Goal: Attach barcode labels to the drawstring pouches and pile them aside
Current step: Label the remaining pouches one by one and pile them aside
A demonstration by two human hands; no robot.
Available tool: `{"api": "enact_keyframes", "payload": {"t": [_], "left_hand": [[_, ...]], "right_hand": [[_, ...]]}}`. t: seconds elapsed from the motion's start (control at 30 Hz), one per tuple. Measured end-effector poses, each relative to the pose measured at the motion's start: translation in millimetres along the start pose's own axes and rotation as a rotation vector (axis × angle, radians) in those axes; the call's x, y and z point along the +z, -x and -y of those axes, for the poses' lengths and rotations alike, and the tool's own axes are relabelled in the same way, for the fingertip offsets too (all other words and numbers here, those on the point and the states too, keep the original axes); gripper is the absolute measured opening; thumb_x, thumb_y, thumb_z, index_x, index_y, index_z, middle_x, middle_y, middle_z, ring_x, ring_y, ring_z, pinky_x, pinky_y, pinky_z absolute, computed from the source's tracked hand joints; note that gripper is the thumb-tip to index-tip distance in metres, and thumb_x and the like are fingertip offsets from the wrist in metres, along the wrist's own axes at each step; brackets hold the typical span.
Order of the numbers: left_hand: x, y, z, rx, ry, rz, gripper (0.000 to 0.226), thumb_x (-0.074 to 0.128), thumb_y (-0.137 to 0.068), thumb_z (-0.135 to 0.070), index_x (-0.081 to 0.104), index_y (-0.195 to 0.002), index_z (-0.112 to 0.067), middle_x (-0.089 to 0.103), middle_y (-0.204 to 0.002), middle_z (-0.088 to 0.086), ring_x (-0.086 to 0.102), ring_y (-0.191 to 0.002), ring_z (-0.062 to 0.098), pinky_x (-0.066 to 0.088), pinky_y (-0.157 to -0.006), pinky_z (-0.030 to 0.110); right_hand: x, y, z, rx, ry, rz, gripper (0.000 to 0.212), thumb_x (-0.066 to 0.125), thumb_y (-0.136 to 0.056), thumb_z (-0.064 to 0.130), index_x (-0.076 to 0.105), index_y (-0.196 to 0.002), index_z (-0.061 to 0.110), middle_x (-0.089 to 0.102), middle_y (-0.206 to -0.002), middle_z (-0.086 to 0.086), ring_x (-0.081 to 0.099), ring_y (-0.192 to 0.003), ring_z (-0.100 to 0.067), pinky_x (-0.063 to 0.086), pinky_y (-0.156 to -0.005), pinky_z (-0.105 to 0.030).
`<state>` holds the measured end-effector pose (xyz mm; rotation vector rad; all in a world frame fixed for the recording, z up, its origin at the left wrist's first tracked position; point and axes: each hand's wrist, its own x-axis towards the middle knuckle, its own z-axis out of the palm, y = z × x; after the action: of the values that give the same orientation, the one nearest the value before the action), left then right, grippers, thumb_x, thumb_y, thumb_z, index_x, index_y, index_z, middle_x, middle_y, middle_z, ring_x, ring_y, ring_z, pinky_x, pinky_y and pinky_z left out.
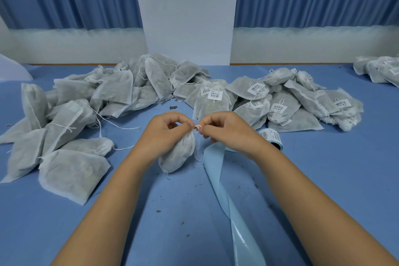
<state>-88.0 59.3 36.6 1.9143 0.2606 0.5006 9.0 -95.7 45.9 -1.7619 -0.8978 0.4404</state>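
**Drawstring being worked at the pouch neck**

At frame centre the pouch (178, 153) stands on the blue table (323, 179). The left hand (166, 134) grips its neck, while the right hand (224, 130) pinches the drawstring (197, 127). Judged: pull evenly and close the neck before labelling. The label roll (272, 137) lies right, the labelled pile (280, 101) upper right, and the unlabelled pile (86, 101) left.

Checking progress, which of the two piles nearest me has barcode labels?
The right pile, behind the label roll: barcode labels show across it. The left pile shows none.
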Motion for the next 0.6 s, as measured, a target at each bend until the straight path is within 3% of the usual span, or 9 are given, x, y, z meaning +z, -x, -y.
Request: {"api": "enact_keyframes", "payload": {"t": [0.17, 0.27, 0.37, 0.47, 0.6], "left_hand": [[-0.1, 2.1, -3.1, -0.018, 0.052, 0.078, 0.034, 0.062, -0.093, -0.012, 0.074, -0.066, -0.030, 0.067, -0.080, -0.018, 0.058, -0.075, -0.004, 0.042, -0.067, 0.004], [0.3, 3.8, -5.0, -0.076, 0.082, 0.167, 0.035, 0.059, -0.095, -0.015, 0.076, -0.069, -0.030, 0.069, -0.075, -0.018, 0.061, -0.072, -0.006, 0.044, -0.066, 0.005], [-0.2, 4.7, -6.8, -0.122, 0.142, 0.195, 0.021, 0.062, -0.089, -0.026, 0.077, -0.074, -0.027, 0.069, -0.072, -0.014, 0.062, -0.071, 0.000, 0.047, -0.068, 0.012], [-0.6, 3.2, -5.9, -0.147, 0.183, 0.155, 0.018, 0.063, -0.091, -0.023, 0.078, -0.082, -0.020, 0.075, -0.084, -0.006, 0.066, -0.083, 0.005, 0.048, -0.078, 0.021], [-0.1, 1.4, -6.6, -0.184, 0.199, 0.093, 0.024, 0.059, -0.095, -0.016, 0.078, -0.080, -0.019, 0.076, -0.089, -0.004, 0.067, -0.084, 0.004, 0.049, -0.075, 0.016]], "right_hand": [[-4.1, 0.0, -1.0, -0.006, -0.082, -0.041, 0.010, 0.067, -0.089, 0.010, 0.076, -0.085, 0.013, 0.068, -0.070, 0.010, 0.061, -0.070, 0.000, 0.048, -0.064, -0.015], [-3.7, 0.4, -0.6, -0.014, -0.110, -0.038, 0.010, 0.067, -0.090, 0.010, 0.076, -0.089, 0.013, 0.071, -0.075, 0.007, 0.063, -0.072, 0.000, 0.049, -0.064, -0.014], [-3.1, 0.7, -1.0, -0.038, -0.094, -0.062, 0.009, 0.068, -0.090, 0.010, 0.076, -0.090, 0.011, 0.073, -0.083, -0.002, 0.063, -0.074, -0.002, 0.051, -0.065, -0.016], [1.1, 1.5, -1.2, -0.127, -0.073, -0.091, 0.011, 0.069, -0.087, 0.004, 0.074, -0.088, 0.014, 0.072, -0.079, -0.001, 0.063, -0.071, -0.008, 0.055, -0.068, -0.023], [6.1, 2.7, -2.2, -0.230, -0.052, -0.118, 0.024, 0.070, -0.083, -0.003, 0.066, -0.080, 0.021, 0.071, -0.077, -0.003, 0.062, -0.070, -0.014, 0.057, -0.076, -0.041]]}}
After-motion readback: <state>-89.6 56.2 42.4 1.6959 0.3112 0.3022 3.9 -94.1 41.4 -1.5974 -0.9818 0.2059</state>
